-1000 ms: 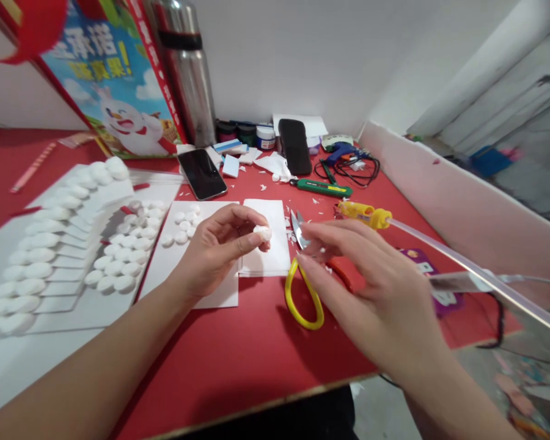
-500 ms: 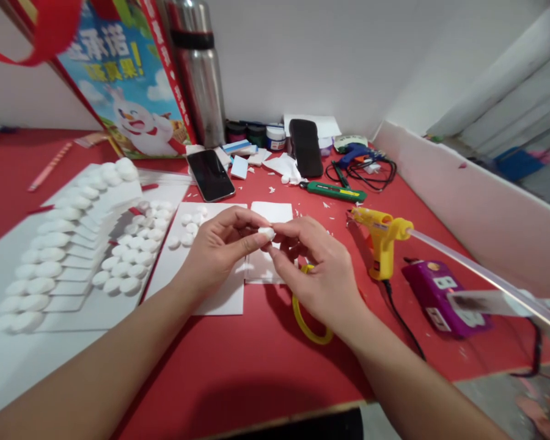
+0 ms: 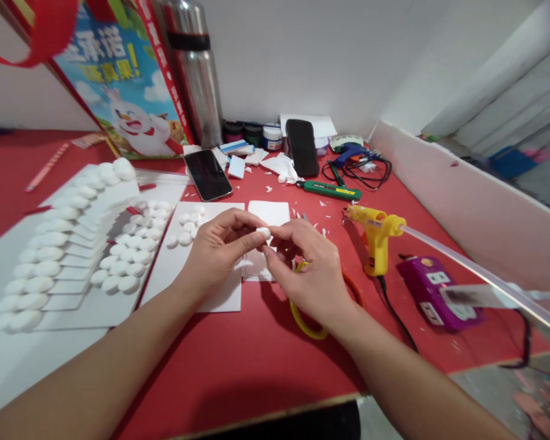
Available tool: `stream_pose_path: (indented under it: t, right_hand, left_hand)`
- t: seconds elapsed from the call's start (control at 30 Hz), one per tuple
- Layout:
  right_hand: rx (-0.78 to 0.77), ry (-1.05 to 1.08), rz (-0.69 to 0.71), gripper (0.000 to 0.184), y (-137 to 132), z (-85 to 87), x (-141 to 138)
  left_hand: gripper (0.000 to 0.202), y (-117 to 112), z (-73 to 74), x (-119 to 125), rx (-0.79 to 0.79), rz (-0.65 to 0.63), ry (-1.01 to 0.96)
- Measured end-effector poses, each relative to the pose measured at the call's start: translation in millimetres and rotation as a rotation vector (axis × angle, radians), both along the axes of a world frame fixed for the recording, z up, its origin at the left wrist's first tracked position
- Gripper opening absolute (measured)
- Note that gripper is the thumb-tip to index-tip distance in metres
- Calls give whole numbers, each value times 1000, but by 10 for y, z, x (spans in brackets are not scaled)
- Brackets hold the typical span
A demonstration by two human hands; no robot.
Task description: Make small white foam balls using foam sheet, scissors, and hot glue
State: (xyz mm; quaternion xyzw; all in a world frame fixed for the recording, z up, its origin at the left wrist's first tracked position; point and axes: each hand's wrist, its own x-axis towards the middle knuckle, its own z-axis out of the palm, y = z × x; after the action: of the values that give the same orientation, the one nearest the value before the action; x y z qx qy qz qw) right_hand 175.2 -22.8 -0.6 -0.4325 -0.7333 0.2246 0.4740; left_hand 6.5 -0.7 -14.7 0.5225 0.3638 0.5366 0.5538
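Between the fingertips of both hands is a small white rounded piece (image 3: 264, 233), its material unclear. My left hand (image 3: 217, 250) pinches it from the left with thumb and forefinger. From the right, my right hand (image 3: 309, 266) closes its thumb and fingers on the same piece. Beneath the hands lie a small white sheet (image 3: 270, 212) and a larger white board (image 3: 215, 296) bearing several similar white pieces (image 3: 190, 227). Scissors with yellow and red handles (image 3: 309, 327) rest partly hidden under my right hand.
At left, a white stepped model (image 3: 73, 286) carries rows of white rounded pieces. A yellow glue gun (image 3: 374, 238) and purple box (image 3: 440, 293) stand right. Behind are two phones (image 3: 208, 175), a green cutter (image 3: 332, 190), a steel flask (image 3: 195, 91) and a printed bag (image 3: 128, 91).
The view has shifted slightly, so things on the table appear a little farther left. Both hands still hold the white piece, which looks slightly turned between the fingers.
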Motion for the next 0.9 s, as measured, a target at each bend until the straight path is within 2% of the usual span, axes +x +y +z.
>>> stream_pose_path:
  t: [0.2,0.5,0.7,0.9]
  right_hand:
    - [-50,13,3,9,5,-17,4]
    - [-149,52,-3,4,2,4,-5]
    - [-259,161,4,5,16,33,-12]
    - [-300,195,18,6,27,52,-11]
  left_hand:
    - [11,13,35,2,50,53,104]
    - [10,6,36,-26,240,83,269]
    - [10,6,2,-40,256,67,286]
    - [7,3,6,-26,269,85,298]
